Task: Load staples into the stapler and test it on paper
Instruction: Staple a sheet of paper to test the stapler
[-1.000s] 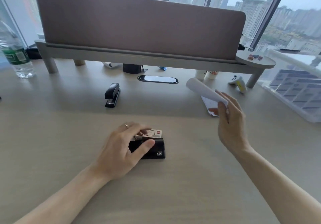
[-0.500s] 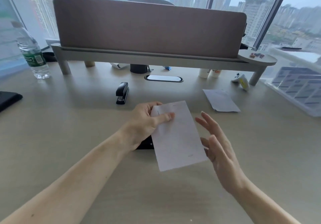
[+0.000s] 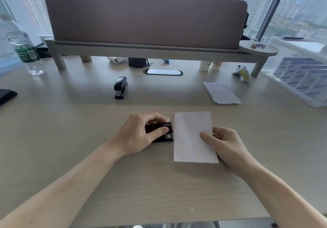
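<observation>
A small black stapler (image 3: 163,132) lies on the desk in front of me, its mouth facing right. My left hand (image 3: 139,133) grips it, thumb along the near side and fingers over the top. Just behind it peeks the edge of a small staple box (image 3: 166,118), mostly hidden by my fingers. A white paper sheet (image 3: 192,135) with several staple marks lies right of the stapler, its left edge at the stapler's mouth. My right hand (image 3: 224,143) pinches the sheet's right edge, thumb on top.
A second black stapler (image 3: 120,87) stands farther back. Another sheet of paper (image 3: 222,92) lies at the back right. A water bottle (image 3: 24,49) stands at the far left. A raised shelf (image 3: 159,50) with a fabric divider crosses the back of the desk (image 3: 53,139).
The paper passed from my left hand to my right and now lies flat beside the stapler. My left hand went back down onto the small stapler.
</observation>
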A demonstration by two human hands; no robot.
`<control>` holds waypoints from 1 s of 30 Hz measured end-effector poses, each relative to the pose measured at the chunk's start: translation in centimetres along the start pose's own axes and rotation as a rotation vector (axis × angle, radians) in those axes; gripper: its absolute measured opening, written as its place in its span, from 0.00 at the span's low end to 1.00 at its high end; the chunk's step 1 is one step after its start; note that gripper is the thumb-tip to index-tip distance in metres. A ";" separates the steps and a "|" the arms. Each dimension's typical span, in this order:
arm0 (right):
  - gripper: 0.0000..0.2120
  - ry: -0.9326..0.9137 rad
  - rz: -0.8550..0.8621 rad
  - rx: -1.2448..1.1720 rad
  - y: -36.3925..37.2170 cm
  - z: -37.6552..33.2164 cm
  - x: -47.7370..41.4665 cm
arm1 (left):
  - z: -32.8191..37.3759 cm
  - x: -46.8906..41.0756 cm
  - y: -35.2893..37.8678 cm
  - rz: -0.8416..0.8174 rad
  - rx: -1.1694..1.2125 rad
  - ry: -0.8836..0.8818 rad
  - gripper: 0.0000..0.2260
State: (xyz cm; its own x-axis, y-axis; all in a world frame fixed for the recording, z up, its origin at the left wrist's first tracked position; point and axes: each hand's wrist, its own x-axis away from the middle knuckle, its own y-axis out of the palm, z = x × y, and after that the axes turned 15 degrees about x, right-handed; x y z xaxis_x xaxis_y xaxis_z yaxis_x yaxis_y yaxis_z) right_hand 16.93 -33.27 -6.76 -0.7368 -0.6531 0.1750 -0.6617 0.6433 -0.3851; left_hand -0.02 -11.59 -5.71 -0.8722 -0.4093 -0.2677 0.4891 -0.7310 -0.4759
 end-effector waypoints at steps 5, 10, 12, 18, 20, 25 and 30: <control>0.08 -0.010 -0.044 0.116 0.6 -0.5 0.1 | 0.1 0.5 -0.6 -0.044 0.000 0.046 0.12; 0.09 -0.002 -0.124 0.208 1.5 -1.4 0.7 | 0.1 0.7 -0.6 -0.046 -0.009 0.020 0.10; 0.10 0.006 -0.165 0.241 1.2 -1.7 0.8 | 0.1 0.7 -0.6 -0.048 -0.007 0.018 0.10; 0.10 0.056 -0.301 0.299 -0.1 -2.0 1.1 | -0.2 0.4 -0.3 -0.096 0.005 0.019 0.12; 0.10 0.060 -0.309 0.323 -0.2 -2.0 1.1 | -0.3 0.4 -0.1 -0.101 0.003 0.024 0.12; 0.10 0.078 -0.261 0.328 -0.2 -2.1 0.9 | -0.2 0.4 0.3 -0.101 -0.009 0.033 0.11; 0.11 0.108 -0.243 0.306 -0.2 -2.2 1.1 | 0.1 0.2 0.3 -0.114 -0.033 0.010 0.09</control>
State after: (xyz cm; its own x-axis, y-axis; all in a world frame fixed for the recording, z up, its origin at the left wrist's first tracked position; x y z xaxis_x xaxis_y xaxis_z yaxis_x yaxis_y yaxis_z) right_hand 15.95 -33.30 -4.49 -0.5847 -0.7158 0.3819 -0.7588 0.3159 -0.5696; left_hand -0.04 -11.97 -5.83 -0.9222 -0.3192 -0.2184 0.3868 -0.7540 -0.5309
